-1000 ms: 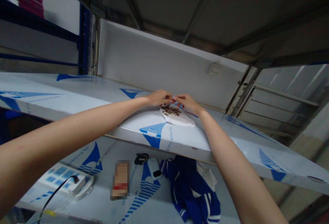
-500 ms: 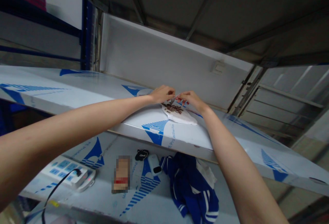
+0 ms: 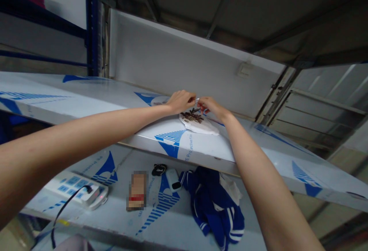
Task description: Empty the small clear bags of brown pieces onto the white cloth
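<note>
Pile of dark brown pieces (image 3: 192,117) sits on white sheet (image 3: 204,128), upper shelf (image 3: 112,94); left hand (image 3: 181,101) has fingers curled just above it, right hand (image 3: 212,107) has fingers bent inward opposite; pale bit shows between fingertips, too small to identify; can't tell what either grasps; blue-and-white garment (image 3: 211,201), power strip (image 3: 76,187) lie on lower shelf (image 3: 116,217).
</note>
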The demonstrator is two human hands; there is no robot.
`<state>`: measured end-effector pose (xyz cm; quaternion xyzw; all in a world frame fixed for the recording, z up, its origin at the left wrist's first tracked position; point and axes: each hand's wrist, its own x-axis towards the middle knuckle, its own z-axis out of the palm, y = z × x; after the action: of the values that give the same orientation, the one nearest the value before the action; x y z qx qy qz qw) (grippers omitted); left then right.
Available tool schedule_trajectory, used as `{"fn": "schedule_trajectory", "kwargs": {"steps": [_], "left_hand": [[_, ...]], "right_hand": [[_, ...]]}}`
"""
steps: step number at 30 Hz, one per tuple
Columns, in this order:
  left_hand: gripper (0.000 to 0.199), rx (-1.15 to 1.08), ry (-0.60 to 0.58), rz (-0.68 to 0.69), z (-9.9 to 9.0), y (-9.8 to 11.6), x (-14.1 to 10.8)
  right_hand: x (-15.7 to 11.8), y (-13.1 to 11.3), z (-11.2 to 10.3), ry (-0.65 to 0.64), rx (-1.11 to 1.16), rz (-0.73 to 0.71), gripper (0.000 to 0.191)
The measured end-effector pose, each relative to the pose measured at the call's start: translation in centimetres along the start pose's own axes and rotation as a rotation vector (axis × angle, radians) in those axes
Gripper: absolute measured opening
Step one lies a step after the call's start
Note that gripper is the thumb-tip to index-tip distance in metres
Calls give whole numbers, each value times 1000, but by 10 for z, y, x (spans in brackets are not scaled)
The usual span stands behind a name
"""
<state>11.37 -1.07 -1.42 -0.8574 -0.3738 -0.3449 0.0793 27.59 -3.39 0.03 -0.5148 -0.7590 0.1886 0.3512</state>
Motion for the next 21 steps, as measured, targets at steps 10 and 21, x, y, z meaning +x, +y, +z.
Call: {"fn": "schedule_trajectory", "kwargs": {"steps": [10, 21], "left_hand": [[27, 52, 78, -20, -7, -15, 2], [36, 234, 2, 109, -10, 3, -3]], "right_hand": [[-4, -5, -3, -92, -104, 102, 29], [6, 4, 5, 61, -97, 26, 24]]}}
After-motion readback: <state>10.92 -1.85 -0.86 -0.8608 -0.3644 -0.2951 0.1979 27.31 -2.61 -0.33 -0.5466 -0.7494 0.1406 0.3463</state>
